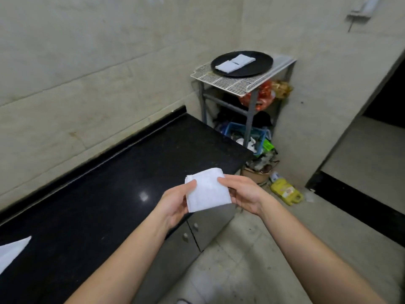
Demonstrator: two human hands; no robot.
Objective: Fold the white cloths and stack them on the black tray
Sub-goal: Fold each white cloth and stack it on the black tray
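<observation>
A folded white cloth [207,190] is held in the air over the counter's right end, between both hands. My left hand [176,204] grips its left edge with the thumb on top. My right hand [241,193] pinches its right edge. A round black tray [262,66] rests on a white wire rack [232,82] in the far corner, with folded white cloths [235,62] lying on it. Another white cloth [12,251] lies on the black counter [98,194] at the far left, cut off by the frame edge.
The rack stands on a grey metal frame with bags and a blue basket [247,134] of clutter below. A yellow bottle [286,191] lies on the tiled floor. Grey cabinet doors [197,235] sit under the counter. A doorway opens on the right.
</observation>
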